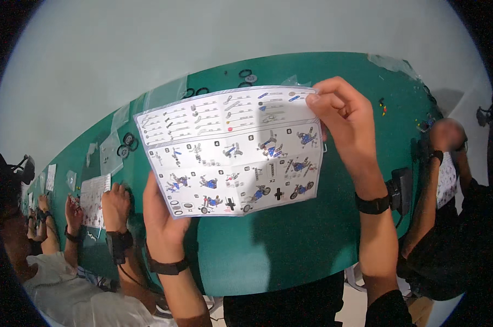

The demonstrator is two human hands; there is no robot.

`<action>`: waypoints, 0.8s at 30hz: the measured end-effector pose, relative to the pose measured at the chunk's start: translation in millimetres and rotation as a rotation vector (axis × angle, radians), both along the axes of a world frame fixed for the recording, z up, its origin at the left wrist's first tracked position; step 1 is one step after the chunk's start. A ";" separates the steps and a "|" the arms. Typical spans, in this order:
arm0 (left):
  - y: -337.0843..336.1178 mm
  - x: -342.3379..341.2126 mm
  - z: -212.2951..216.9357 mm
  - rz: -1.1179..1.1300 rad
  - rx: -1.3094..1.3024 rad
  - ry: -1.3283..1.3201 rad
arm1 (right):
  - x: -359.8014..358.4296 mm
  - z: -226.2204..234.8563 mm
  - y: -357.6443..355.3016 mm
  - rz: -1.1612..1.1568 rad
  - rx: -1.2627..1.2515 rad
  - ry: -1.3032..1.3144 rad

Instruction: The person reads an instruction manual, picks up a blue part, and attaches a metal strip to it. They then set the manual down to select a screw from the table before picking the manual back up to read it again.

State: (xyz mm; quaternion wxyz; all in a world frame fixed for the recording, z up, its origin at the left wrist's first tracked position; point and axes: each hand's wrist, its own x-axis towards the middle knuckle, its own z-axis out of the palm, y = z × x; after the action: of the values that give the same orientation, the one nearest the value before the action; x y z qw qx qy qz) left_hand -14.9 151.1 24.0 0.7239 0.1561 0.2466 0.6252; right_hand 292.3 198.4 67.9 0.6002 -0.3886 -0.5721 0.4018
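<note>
An unfolded instruction sheet is held up over the green table, its crease lines showing. Rows of small parts are drawn across its top, with numbered pictures of a motorcycle model being built below. My left hand grips the sheet's lower left edge, its fingers hidden behind the paper. At the upper right corner, my right hand pinches the sheet between thumb and fingers. Both wrists wear black bands.
The green table carries black tyres and grey wheels, clear plastic bags and small coloured pieces. At the left a co-worker handles another sheet; a person at the right also has a sheet.
</note>
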 end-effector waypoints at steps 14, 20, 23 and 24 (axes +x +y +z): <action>-20.2 15.9 9.6 -0.007 0.122 -0.277 | -6.6 2.0 -5.8 0.089 0.083 -0.007; -19.5 12.8 2.8 0.232 0.385 0.945 | -9.3 -0.6 -5.5 0.090 0.128 0.002; -20.8 13.5 3.2 0.251 0.378 1.019 | -9.0 2.8 -10.7 0.070 0.056 0.016; -20.8 13.7 3.5 0.235 0.384 0.933 | -9.0 3.9 -11.5 0.071 0.055 0.017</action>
State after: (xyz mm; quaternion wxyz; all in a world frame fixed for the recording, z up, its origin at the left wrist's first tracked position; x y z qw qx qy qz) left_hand -1.3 130.3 27.5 0.4200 0.5193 0.4399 0.6003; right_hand 283.2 186.9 71.8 0.6008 -0.3477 -0.5915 0.4103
